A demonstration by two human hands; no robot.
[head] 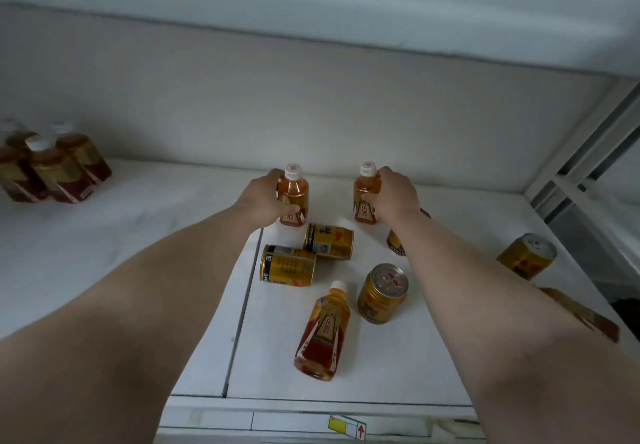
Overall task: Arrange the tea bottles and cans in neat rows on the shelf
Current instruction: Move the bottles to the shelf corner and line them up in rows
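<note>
Fingers of the left hand (263, 201) curl round an upright white-capped amber plastic tea bottle (293, 201), and the right hand (393, 197) wraps a matching bottle (365, 201) at three o'clock, near the back of the white shelf (433, 339). Both look full and smooth-labelled, so probably weighty and slippery, and a mid-body grip suits them. Gold metal cans (287, 265) lie toppled at six o'clock.

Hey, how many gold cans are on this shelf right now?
5 cans: two on their sides mid-shelf, one upright beside the lying bottle, one half hidden behind the right forearm, one at far right. The forearm may hide more.
</note>
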